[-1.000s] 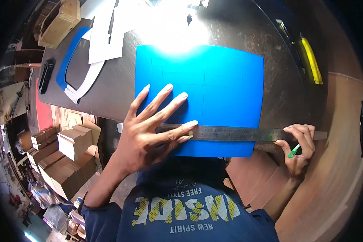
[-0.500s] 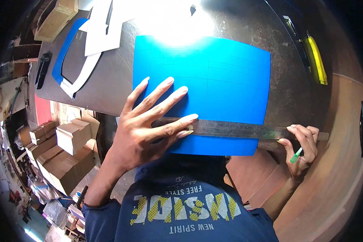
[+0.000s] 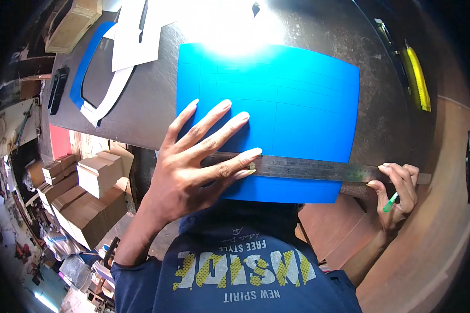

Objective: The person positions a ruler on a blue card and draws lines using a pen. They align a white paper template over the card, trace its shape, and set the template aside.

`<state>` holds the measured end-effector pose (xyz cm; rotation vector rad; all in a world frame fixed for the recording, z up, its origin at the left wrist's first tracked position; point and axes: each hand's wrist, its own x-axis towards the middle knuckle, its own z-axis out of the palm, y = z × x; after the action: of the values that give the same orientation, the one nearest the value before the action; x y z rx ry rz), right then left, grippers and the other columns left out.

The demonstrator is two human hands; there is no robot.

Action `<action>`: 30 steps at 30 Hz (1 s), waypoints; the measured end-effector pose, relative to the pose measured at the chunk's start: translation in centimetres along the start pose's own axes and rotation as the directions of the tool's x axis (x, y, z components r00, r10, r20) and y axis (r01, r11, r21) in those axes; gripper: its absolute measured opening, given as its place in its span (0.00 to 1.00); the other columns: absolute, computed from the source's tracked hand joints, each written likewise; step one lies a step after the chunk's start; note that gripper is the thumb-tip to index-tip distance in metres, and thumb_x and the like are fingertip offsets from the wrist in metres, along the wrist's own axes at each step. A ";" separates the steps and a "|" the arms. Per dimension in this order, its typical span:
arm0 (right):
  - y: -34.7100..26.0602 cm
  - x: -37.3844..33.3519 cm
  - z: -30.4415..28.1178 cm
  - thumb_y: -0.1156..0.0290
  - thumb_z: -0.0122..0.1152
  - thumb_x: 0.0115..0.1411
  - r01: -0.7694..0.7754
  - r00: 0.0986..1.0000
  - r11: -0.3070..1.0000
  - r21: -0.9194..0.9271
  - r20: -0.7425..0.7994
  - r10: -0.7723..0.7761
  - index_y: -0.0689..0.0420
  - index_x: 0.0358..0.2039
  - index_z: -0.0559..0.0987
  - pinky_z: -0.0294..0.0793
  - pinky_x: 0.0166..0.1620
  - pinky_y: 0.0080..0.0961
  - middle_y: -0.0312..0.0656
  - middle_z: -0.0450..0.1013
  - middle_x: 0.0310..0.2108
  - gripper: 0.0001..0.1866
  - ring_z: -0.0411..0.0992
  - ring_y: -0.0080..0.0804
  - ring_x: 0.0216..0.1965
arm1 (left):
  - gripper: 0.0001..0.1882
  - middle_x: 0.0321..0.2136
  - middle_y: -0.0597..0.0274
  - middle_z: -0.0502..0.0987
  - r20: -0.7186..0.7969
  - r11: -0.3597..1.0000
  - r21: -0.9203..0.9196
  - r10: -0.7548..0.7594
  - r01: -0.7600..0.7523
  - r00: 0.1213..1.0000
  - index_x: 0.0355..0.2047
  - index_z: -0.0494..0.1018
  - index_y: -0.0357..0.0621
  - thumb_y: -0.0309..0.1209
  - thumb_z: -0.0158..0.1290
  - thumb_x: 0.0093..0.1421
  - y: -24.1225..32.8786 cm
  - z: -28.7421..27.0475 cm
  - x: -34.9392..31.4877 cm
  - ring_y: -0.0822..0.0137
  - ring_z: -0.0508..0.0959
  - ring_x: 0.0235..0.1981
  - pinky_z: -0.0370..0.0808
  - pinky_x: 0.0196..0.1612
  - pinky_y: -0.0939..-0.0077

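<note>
A blue sheet (image 3: 313, 125) scored with thin lines lies on the dark table in front of me. Across its near part runs a long steel ruler (image 3: 308, 170), reaching past the sheet's right edge. My left hand (image 3: 185, 167) lies over the sheet and ruler with its fingers spread; the thumb and forefinger rest on the ruler, the other fingertips on the sheet. Pinched at the ruler's right end are the fingers of my right hand (image 3: 399, 195). A green pen-like stick (image 3: 390, 202) is tucked in that same hand, most of it hidden.
A yellow utility knife (image 3: 418, 78) lies on the dark table (image 3: 141, 112) at the far right. White sheets (image 3: 134, 52) and a blue-and-white strip (image 3: 89, 68) lie at the left, near a black object (image 3: 58, 91). Cardboard boxes (image 3: 91, 201) are stacked at lower left.
The whole view has shifted slightly, so everything sits a little further right. Both hands keep their places on the ruler and sheet.
</note>
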<state>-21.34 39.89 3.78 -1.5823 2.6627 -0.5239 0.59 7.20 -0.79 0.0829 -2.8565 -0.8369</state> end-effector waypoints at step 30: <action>-5.6 6.4 4.4 0.88 0.67 0.57 -0.173 0.983 0.419 0.892 0.127 0.134 0.65 0.41 0.70 0.83 0.44 0.28 0.50 0.77 0.35 0.16 0.80 0.32 0.40 | 0.18 0.61 0.55 0.75 0.048 0.995 0.099 -0.018 0.013 0.999 0.45 0.85 0.68 0.36 0.70 0.51 0.6 -0.2 0.2 0.48 0.69 0.67 0.56 0.71 0.41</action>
<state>-18.97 30.68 2.27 -0.9296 1.7827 -1.5454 0.40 7.54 -0.28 0.0977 -2.9460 -0.7092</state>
